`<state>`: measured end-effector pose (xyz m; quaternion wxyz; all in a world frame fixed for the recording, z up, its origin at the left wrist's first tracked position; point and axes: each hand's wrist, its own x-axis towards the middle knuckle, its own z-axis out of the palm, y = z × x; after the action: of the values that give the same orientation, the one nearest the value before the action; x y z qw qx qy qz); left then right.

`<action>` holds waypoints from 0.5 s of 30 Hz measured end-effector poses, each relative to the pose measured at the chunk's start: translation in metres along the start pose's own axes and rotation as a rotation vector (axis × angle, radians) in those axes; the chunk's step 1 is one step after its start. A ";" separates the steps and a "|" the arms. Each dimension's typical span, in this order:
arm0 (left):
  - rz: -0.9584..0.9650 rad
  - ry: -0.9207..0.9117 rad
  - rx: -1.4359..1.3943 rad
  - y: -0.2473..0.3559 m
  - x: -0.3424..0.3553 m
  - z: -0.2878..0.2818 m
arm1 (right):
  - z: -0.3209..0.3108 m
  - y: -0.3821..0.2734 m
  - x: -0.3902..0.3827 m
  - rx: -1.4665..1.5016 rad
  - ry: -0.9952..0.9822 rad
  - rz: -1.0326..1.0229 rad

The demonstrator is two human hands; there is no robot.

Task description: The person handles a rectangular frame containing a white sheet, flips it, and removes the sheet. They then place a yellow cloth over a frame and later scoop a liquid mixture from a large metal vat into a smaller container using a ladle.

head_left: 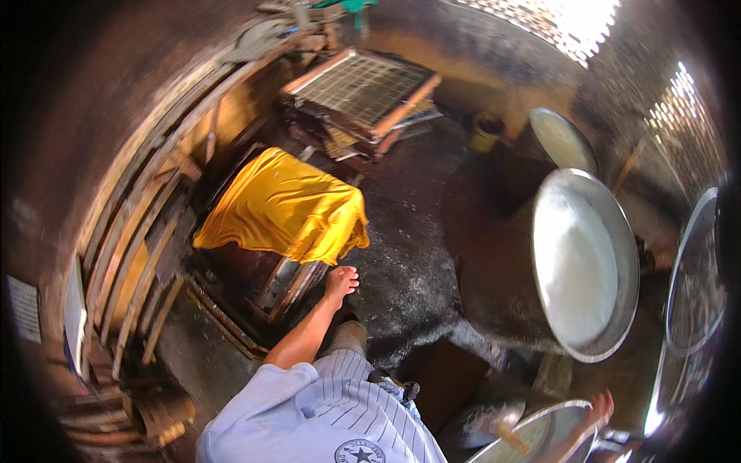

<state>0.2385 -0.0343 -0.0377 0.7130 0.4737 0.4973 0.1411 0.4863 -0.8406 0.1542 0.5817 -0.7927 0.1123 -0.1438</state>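
While a yellow cloth [289, 204] was draped over a wooden frame [296, 288], apparently as cover, the left hand [340, 283] was held nearby, fingers [353, 277] released; the right hand [599, 409] was spread, empty, near a metal basin [549, 427].

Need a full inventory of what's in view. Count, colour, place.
Cloth: 1, yellow, left of centre, draped over a dark support
Framed grids: stack, number unclear, brown edges, top centre
Large pan: 1, silver, right, white contents
Rear pan: 1, grey, upper right, pale contents
Edge pan: 1, silver-grey, far right
Bottom pan: 1, silver, lower right
Wooden piece: 1, light brown, at bottom pan's rim
Bucket: 1, yellow, upper right of centre
Slats: several, brown, left
Green item: 1, top edge, kind unclear
Shirt: 1, pale with dark stripes, bottom centre
Hands: 2, bare; left by cloth's lower edge, right by bottom pan
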 end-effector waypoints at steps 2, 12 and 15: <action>-0.070 0.117 -0.213 0.009 0.032 -0.036 | 0.238 -0.034 -0.019 0.015 -0.271 0.030; -0.660 0.311 -1.159 0.026 0.148 -0.151 | 0.870 -0.115 -0.460 -0.334 -1.491 0.501; -0.535 0.247 -1.302 0.015 0.156 -0.162 | 0.932 -0.074 -0.512 -0.622 -1.385 0.690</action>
<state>0.1782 0.1651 -0.1245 0.7998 -0.2058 0.4881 0.2824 0.3429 0.1874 -0.0881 0.2850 -0.7474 0.0001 0.6001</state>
